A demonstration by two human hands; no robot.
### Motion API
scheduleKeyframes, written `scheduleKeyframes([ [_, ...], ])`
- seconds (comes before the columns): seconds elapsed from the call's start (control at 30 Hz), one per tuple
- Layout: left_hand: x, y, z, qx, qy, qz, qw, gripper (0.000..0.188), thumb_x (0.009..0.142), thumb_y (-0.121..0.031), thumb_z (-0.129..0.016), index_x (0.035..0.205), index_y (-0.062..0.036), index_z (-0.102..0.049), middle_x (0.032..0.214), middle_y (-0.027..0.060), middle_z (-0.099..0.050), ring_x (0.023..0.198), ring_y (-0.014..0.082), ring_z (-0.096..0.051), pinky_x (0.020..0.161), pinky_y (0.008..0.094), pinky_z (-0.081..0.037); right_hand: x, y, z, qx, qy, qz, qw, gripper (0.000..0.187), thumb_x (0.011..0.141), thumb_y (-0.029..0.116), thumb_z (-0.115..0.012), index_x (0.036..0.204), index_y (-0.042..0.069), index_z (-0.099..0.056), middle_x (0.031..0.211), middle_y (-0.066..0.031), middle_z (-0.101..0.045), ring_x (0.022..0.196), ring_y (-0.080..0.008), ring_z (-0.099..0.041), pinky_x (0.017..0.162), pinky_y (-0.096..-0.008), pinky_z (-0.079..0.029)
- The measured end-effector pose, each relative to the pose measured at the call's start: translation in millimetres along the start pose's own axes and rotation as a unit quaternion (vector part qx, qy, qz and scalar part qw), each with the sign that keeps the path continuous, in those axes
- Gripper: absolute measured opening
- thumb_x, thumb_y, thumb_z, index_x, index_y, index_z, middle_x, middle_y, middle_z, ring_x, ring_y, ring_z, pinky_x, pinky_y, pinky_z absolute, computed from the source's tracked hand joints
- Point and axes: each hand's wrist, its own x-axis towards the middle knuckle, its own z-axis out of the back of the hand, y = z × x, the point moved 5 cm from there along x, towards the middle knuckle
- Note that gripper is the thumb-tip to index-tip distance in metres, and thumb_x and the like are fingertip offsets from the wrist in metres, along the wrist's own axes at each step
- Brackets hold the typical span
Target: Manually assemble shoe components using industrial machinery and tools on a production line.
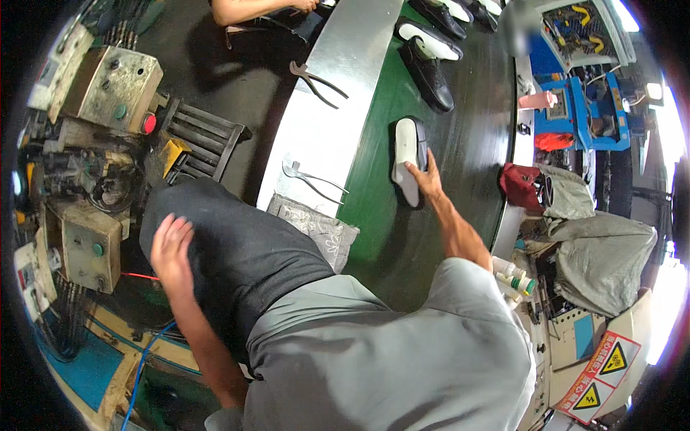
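My right hand reaches over the green conveyor belt and grips a black shoe. A long white-and-grey face of the shoe is turned up, my thumb across it and my fingers along its right side. Close to my dark trouser leg, my left hand is raised with nothing in it, its fingers stretched and slightly blurred. Farther along the belt lies another black shoe, with several more behind it.
Two pincers, one nearer and one farther, lie on the metal ledge left of the belt. A patterned cloth hangs by my lap. Control boxes stand left. Another person's arm shows at the top.
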Motion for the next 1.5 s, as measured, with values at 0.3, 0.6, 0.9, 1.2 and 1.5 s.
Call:
scheduleKeyframes([
  [0.3,-8.5,16.4,-194.5,0.046,0.287,0.027,0.957,0.086,0.101,-0.016,-0.078,0.172,-0.0081,-0.03,0.165,0.0253,-0.043,0.154,0.0302,-0.044,0.121,0.0425,-0.044,-151.4,228.8,-161.5,0.405,0.271,-0.02,0.873,0.083,0.107,0.036,-0.072,0.17,0.0,-0.03,0.15,-0.0188,-0.06,0.137,-0.0272,-0.058,0.116,-0.0435,-0.05],
  [0.6,-10.7,-21.7,-11.2,-0.15,-0.091,-0.092,0.98,0.037,0.117,-0.022,-0.053,0.121,0.009,-0.073,0.114,0.0065,-0.074,0.106,0.0142,-0.065,0.099,0.0308,-0.05,-237.2,359.5,-318.8,0.315,0.456,0.088,0.828,0.054,0.117,0.041,-0.051,0.135,-0.008,-0.064,0.116,-0.005,-0.074,0.105,-0.0129,-0.062,0.096,-0.0294,-0.05],
  [0.9,-59.9,-91.9,61.4,0.09,-0.051,-0.124,0.987,0.069,0.113,-0.043,-0.057,0.165,-0.0001,-0.044,0.167,0.0155,-0.049,0.15,0.0256,-0.048,0.124,0.0383,-0.034,-330.3,366.4,-305.2,0.003,0.547,0.324,0.771,0.067,0.116,0.039,-0.052,0.164,-0.005,-0.041,0.156,-0.0357,-0.054,0.15,-0.0457,-0.051,0.125,-0.0472,-0.038],
  [1.2,-55.7,-90.2,52.2,0.096,-0.048,-0.169,0.98,0.063,0.109,-0.041,-0.063,0.158,-0.0025,-0.055,0.153,0.0175,-0.059,0.134,0.0272,-0.06,0.116,0.0386,-0.044,-336.3,447.9,-349.9,0.004,0.561,0.393,0.728,0.093,0.101,0.053,-0.075,0.171,0.007,-0.033,0.16,-0.0301,-0.05,0.151,-0.0404,-0.047,0.123,-0.0476,-0.039],
  [1.5,-55.4,-85.2,42.8,0.246,-0.155,-0.236,0.927,0.046,0.11,-0.029,-0.064,0.147,-0.0023,-0.064,0.131,0.0164,-0.066,0.122,0.0265,-0.064,0.107,0.0393,-0.049,-336.0,429.1,-355.6,0.089,0.489,0.415,0.762,0.077,0.099,0.036,-0.081,0.164,0.008,-0.048,0.147,-0.0249,-0.059,0.136,-0.0372,-0.055,0.117,-0.0459,-0.044],
])
